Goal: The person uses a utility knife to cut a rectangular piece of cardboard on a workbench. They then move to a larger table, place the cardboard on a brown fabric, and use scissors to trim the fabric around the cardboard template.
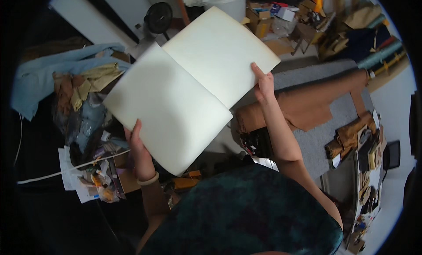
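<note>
Two white, foam-like pads lie edge over edge in front of me, tilted in the air. My left hand grips the near left pad at its lower left edge, thumb on top and fingers hidden underneath. A pale bangle circles that wrist. The far right pad is pinched by my right hand at its right edge, its thumb on the upper face. The near pad's edge overlaps the far one along a diagonal line. Whether the two are joined underneath, I cannot tell.
At right, a brown fabric roll lies on a grey-covered table. Piled cloth and plastic bags crowd the left, with papers below. A black fan stands beyond the pads. Boxes and clutter fill the back.
</note>
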The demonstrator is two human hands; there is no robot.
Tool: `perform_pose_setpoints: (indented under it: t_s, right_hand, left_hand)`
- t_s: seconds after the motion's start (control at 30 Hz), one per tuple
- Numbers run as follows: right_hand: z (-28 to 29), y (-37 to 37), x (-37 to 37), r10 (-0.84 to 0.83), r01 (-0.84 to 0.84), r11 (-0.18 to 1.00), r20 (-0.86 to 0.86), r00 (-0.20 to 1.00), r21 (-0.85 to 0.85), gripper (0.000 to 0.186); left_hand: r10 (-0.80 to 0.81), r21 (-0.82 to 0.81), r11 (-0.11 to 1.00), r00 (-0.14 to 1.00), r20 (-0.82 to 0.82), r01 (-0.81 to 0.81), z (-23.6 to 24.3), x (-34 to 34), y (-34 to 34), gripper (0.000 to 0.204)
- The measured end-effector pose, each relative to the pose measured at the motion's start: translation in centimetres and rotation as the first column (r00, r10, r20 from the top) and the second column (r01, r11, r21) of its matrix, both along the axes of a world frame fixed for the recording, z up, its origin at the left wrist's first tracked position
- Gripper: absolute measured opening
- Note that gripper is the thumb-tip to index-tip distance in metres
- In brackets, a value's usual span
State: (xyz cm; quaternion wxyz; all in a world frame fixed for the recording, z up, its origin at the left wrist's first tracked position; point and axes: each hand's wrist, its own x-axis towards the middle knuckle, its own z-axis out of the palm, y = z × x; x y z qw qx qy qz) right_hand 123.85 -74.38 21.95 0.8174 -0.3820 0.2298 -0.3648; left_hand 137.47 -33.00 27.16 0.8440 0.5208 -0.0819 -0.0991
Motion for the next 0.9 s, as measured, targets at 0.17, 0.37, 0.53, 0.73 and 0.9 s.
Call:
perform_pose_setpoints:
  t_s: [0.17, 0.37, 0.53, 0.73, 0.9]
  right_hand:
    - [2.5, 7.3, 2.8, 0.118, -0.079, 0.664, 0.001, 0.993, -0.743, 0.020]
    - [-0.8, 10.7, 7.8, 0.239, -0.343, -0.187, -0.381, 0.893, -0.921, 0.044]
    - [-4.2, 7.5, 16.8, 0.263, -0.363, -0.225, -0.415, 0.871, -0.904, 0.048]
    - [-8.4, 6.0, 24.4, 0.322, -0.619, -0.020, -0.591, 0.740, -0.785, 0.073]
    - [-5.7, 1.4, 29.2, 0.180, -0.583, 0.462, -0.574, 0.799, -0.668, 0.099]
  left_hand:
    - [0.180, 0.045, 0.983, 0.983, -0.046, -0.178, -5.2, 1.9, -3.1, 0.064]
    - [0.021, -0.089, 0.995, 0.964, -0.266, -0.046, -6.4, 10.8, -10.2, 0.068]
    - [-0.203, 0.128, 0.961, 0.940, -0.273, 0.245, -7.8, 19.5, -16.3, 0.076]
    - [-0.381, 0.197, 0.832, 0.793, -0.475, 0.518, -14.6, 32.7, -20.5, 0.058]
    - [-0.370, 0.319, 0.887, 0.927, 0.060, 0.333, -12.8, 34.6, -31.2, 0.055]
